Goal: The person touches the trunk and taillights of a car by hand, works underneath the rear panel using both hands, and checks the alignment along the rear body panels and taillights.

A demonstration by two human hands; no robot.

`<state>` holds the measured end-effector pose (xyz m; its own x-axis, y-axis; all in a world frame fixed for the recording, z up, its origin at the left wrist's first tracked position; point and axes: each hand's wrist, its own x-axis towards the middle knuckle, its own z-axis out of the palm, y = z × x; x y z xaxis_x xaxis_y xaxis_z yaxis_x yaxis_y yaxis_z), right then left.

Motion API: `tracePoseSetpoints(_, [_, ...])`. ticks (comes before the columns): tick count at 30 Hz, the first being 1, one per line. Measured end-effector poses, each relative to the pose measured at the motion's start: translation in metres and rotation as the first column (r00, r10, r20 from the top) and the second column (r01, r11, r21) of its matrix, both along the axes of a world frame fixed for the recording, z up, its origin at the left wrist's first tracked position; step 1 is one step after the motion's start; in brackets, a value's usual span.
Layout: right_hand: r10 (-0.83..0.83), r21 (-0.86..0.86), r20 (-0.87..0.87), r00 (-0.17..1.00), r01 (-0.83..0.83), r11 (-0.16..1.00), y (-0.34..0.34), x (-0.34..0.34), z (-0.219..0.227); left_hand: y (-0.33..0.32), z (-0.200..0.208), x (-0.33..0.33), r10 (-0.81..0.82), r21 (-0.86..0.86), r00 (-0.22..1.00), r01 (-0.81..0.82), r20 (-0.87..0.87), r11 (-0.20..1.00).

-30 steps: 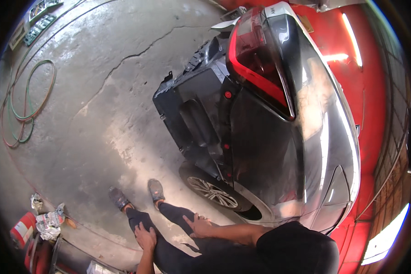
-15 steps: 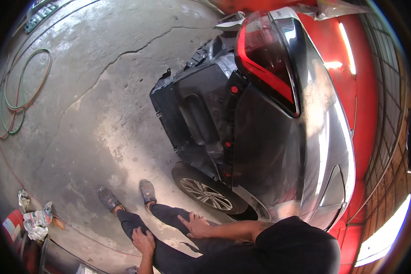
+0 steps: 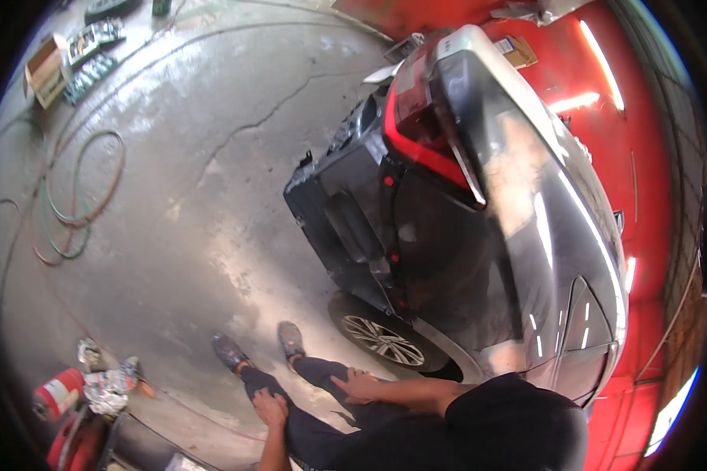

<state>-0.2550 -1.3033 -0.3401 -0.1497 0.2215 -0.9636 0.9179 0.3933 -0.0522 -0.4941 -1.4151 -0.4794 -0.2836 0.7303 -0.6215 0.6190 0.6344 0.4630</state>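
Observation:
My left hand [image 3: 270, 408] rests on my left thigh with its fingers laid along the dark trousers, holding nothing. On the other leg lies my right hand [image 3: 359, 385], fingers apart and empty. Just beyond the right arm stands a dark grey car [image 3: 471, 275] whose corner is stripped of its bumper cover. Its wheel [image 3: 383, 342] with a silver spoked rim is the part nearest to my right hand. A black plastic liner [image 3: 353, 224] is exposed beside red round fasteners [image 3: 389, 181]. Above them sits a red-edged tail light [image 3: 424, 129]. Neither hand touches the car.
A coiled red and green hose [image 3: 78, 220] lies on the cracked concrete floor [image 3: 188, 204]. A cardboard box [image 3: 47, 71] stands at the far left. Lower left are a red cylinder [image 3: 58, 395] and crumpled wrapping [image 3: 110, 387]. A red wall [image 3: 558, 63] rises behind the car.
The view has shifted, bringing the cardboard box and more of the far floor into sight. Both hands stay on my legs, still empty.

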Motion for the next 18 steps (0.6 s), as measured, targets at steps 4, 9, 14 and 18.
tracePoseSetpoints(4, [0.065, -0.104, -0.123, 0.990, -0.078, 0.992, 0.004, -0.004, 0.044, 0.002, 0.043, -0.016, -0.112, -0.098, 0.992, 0.117, 0.057, 0.988])
tracePoseSetpoints(9, [-0.206, -0.134, -0.405, 0.891, 0.165, 0.977, 0.040, -0.041, 0.114, 0.015, 0.102, -0.073, -0.134, 0.050, 0.963, 0.125, 0.232, 0.991])
tracePoseSetpoints(14, [-0.171, 0.219, -0.572, 0.802, 0.350, 0.911, 0.094, -0.087, 0.172, 0.096, 0.185, -0.131, -0.109, 0.285, 0.964, 0.036, 0.244, 0.958])
tracePoseSetpoints(18, [-0.249, 0.301, -0.568, 0.784, 0.480, 0.824, 0.136, -0.108, 0.220, 0.203, 0.332, -0.145, -0.185, 0.513, 0.928, -0.007, 0.323, 0.858])
